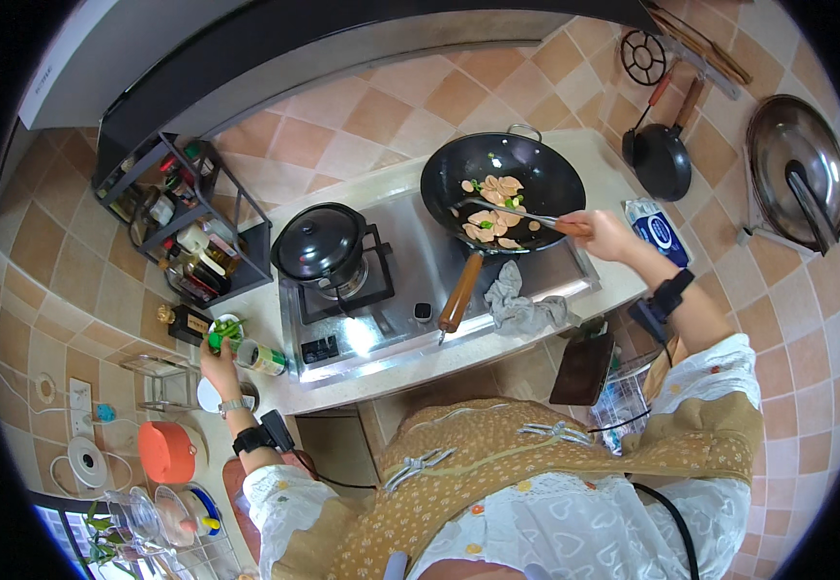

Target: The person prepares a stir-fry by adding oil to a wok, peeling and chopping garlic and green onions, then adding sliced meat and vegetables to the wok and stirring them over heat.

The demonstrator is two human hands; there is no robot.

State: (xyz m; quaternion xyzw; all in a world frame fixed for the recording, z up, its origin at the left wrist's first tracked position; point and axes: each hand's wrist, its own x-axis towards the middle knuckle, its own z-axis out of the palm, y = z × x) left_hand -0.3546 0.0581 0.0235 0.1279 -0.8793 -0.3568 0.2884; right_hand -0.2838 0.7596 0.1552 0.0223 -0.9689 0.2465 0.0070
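My right hand (601,233) grips the wooden handle of a metal spatula (525,213), whose head is among the food in a black wok (550,174). Pale meat slices (496,190) with green pepper pieces lie in the wok. Its wooden handle (461,292) points toward me. At the counter's left end, my left hand (218,366) has its fingertips on a small green lid (215,339). Just right of that hand is a seasoning jar (261,358) with a green and yellow label. A white bowl (235,320) of green peppers stands behind, partly hidden by the lid and fingers.
A lidded black pot (320,243) occupies the left burner of the steel gas stove (398,304). A grey cloth (521,299) lies at the stove's front edge. Bottles fill the black rack (246,254) at left. A blue-and-white packet (655,228) lies right of the wok.
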